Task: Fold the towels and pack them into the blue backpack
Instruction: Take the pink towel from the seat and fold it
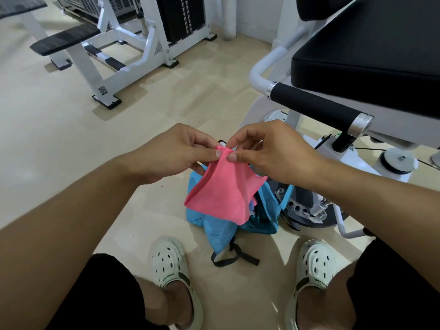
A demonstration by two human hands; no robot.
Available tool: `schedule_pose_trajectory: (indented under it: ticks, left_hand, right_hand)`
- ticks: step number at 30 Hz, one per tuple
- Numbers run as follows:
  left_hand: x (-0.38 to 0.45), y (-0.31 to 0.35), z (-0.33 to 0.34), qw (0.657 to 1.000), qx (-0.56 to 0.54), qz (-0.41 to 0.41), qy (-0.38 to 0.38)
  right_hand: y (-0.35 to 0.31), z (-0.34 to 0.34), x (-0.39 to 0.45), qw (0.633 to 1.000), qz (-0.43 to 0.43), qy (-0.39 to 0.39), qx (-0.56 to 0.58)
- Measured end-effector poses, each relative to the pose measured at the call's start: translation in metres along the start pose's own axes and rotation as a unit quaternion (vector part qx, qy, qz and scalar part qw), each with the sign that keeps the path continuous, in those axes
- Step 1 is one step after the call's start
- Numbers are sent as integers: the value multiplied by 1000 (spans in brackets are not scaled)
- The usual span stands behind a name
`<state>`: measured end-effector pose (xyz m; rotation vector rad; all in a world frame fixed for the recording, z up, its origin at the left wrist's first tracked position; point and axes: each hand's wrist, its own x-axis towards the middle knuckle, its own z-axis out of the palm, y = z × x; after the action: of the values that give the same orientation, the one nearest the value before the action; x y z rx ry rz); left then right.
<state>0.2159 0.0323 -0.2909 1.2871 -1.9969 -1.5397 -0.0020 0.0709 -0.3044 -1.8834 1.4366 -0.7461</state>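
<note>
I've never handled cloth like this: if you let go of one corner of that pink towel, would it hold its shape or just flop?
Probably flop: the pink towel sags from the pinch of the left hand and right hand. It looks light, since fingertips alone carry it. Its folded layers may slip apart, as the lower edges already splay over the blue backpack.

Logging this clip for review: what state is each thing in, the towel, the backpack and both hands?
Pink towel: folded, hanging in the air over the backpack, pinched at its top edge.
Blue backpack: on the floor, slumped, top open.
Left hand: pinching the towel's top edge.
Right hand: pinching the same edge, beside the left.
</note>
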Motion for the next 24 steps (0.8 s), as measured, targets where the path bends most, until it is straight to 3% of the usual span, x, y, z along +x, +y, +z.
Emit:
schedule_pose_trajectory:
  ticks: [6,15,24]
  left_hand:
    - [-2,1,0,1000,-14,-13,-20]
    - [1,5,8,994,-87,-56,29]
    - [1,6,7,990,-90,-54,98]
  right_hand:
    - [-1,2,-3,1000,6,18,-7]
    - [-2,3,-4,997,6,63,-53]
    - [-7,9,-6,997,-52,3,-53]
